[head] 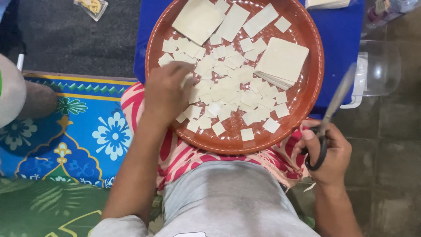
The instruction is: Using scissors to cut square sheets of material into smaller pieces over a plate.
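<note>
Pale dough squares [228, 87] heaped on brown tray [307, 101]; left hand [169, 92] grip pinched on a few at its fingertips. Right hand [326, 151] clamped on scissors [331, 114], blades w/ tips up beside tray rim — tray on lap could tip, blades could nick stack [280, 61]

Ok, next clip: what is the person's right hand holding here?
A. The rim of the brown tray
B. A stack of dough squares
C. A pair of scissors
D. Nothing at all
C. The right hand has its fingers through the dark handles of a pair of scissors, blades pointing up beside the round brown tray, while the left hand rests on the small cut squares.
</note>
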